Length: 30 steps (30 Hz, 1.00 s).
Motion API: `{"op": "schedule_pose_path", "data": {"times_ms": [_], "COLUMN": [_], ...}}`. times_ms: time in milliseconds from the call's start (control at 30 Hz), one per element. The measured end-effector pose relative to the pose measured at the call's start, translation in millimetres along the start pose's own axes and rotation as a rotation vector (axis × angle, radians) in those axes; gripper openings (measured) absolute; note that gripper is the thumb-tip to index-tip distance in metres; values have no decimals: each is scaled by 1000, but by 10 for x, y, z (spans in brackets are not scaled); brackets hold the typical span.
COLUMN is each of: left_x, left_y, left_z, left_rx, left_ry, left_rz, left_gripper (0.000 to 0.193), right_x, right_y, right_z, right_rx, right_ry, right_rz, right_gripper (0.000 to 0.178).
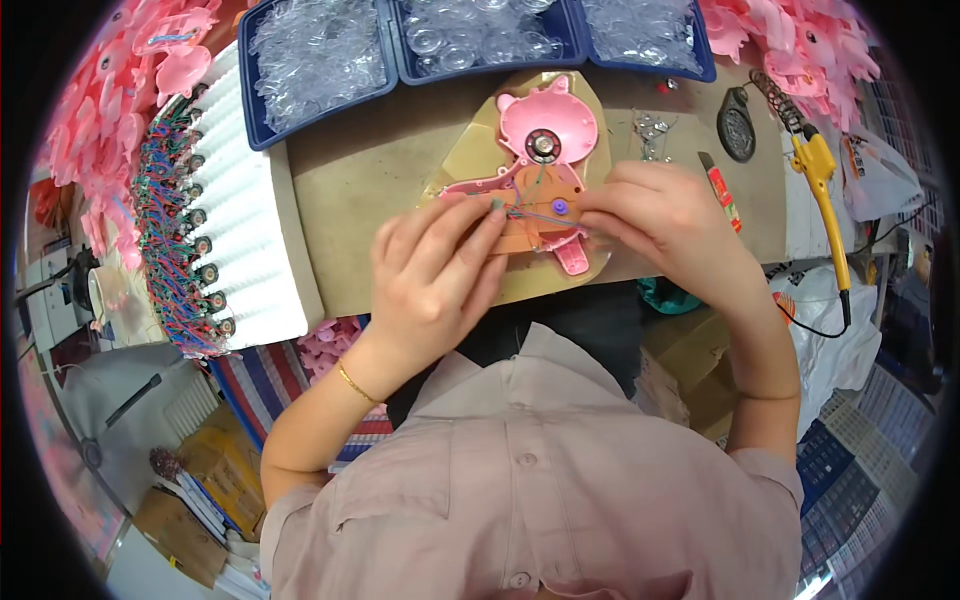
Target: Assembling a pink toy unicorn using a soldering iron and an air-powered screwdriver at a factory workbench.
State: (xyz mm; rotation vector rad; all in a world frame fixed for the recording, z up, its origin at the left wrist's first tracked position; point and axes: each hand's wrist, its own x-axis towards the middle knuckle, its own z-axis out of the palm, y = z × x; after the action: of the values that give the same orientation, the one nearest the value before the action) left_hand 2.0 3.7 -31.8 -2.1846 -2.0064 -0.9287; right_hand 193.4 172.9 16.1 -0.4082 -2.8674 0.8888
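Observation:
A pink animal-shaped plastic shell half lies in a yellowish cradle on the bench, with a small round speaker set in it. Over the shell's lower part rests an orange piece bearing a purple round knob. Thin coloured wires cross the orange piece. My left hand pinches the wires at their left end, beside a small green bit. On the other side my right hand has thumb and fingertips closed at the wires' right end, just past the knob.
Blue bins of clear plastic parts line the back. At left, a white ridged foam tray carries wired speakers; pink shells pile beyond. A red cutter knife, a black oval object and a yellow soldering iron lie right.

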Motion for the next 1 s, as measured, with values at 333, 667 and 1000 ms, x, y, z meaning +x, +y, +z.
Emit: {"op": "schedule_pose_path", "data": {"times_ms": [333,667,1000], "left_x": [122,333,-5], "left_y": [73,318,137], "left_z": [36,207,60], "left_rx": [25,-17,110], "left_ry": [84,112,59], "left_rz": [60,31,29], "left_gripper": [38,22,30], "right_x": [-239,-211,-355], "right_y": [-77,-332,14], "right_z": [195,-8,309], "right_rx": [-1,627,196], "right_ry": [248,306,310], "right_rz": [52,407,391], "right_gripper": [16,14,12]}}
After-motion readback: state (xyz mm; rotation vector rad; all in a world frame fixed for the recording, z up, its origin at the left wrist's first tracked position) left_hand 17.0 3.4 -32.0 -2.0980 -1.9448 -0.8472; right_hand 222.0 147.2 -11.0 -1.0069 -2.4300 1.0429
